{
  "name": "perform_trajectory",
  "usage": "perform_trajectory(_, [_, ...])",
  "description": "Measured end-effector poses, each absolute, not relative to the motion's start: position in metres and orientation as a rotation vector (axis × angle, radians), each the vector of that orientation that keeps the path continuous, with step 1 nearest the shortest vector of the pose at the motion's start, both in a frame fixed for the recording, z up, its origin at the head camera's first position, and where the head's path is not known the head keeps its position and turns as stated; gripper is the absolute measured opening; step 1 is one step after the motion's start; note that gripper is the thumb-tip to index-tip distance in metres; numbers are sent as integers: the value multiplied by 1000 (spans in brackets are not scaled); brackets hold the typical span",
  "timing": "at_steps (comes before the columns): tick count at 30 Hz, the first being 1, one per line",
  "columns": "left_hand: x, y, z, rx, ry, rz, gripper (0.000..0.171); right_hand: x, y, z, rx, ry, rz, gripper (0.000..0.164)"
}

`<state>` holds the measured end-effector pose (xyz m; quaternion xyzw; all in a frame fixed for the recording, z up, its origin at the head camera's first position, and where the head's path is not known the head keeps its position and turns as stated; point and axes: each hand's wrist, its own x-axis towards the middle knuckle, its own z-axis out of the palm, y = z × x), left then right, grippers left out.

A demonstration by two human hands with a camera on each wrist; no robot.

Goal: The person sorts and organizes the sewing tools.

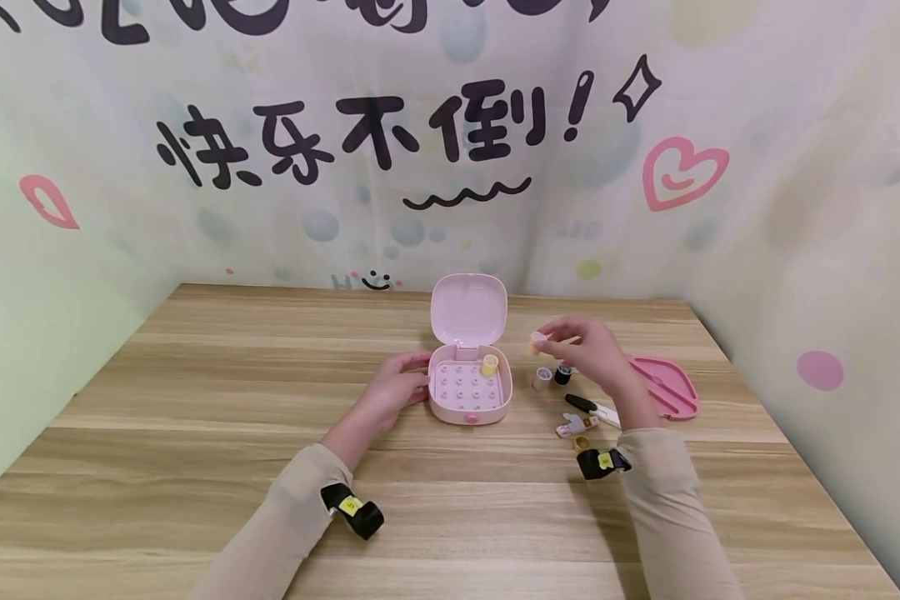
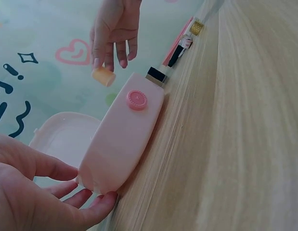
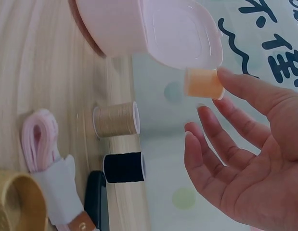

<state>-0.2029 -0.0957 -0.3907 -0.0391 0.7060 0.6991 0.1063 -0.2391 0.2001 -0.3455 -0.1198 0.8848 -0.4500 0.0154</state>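
Wooden table (image 1: 270, 375), lettered backdrop (image 1: 360, 167) — right hand (image 1: 592, 352) pinches orange spool (image 3: 205, 83) (left hand (image 1: 392, 388) holds box (image 1: 446, 410)).

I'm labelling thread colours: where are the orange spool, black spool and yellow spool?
Orange spool (image 3: 203, 83), right wrist view: its thread.
Black spool (image 3: 123, 167), right wrist view: its thread.
Yellow spool (image 1: 490, 367), head view: its side.

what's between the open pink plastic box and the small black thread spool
In the head view, a beige cylindrical thread spool stands between the pink box and the black spool.
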Motion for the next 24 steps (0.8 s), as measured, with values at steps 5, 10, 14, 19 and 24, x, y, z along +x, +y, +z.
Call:
perform_trajectory(5, [-203,-96,-391,-112,2079,2054,49,-240,195,-346,-365,2757,-1404,34])
perform_trajectory(10, [-202,-97,-390,-123,2084,2047,48,-241,188,-345,-341,2741,-1411,35])
perform_trajectory(14, [-203,-97,-391,-129,2081,2046,48,-242,181,-346,-345,2723,-1421,35])
perform_trajectory(19, [-204,-96,-391,-121,2083,2048,48,-242,173,-348,-348,2719,-1419,34])
perform_trajectory(24, [-204,-96,-391,-124,2081,2046,48,-243,162,-348,-340,2718,-1415,33])
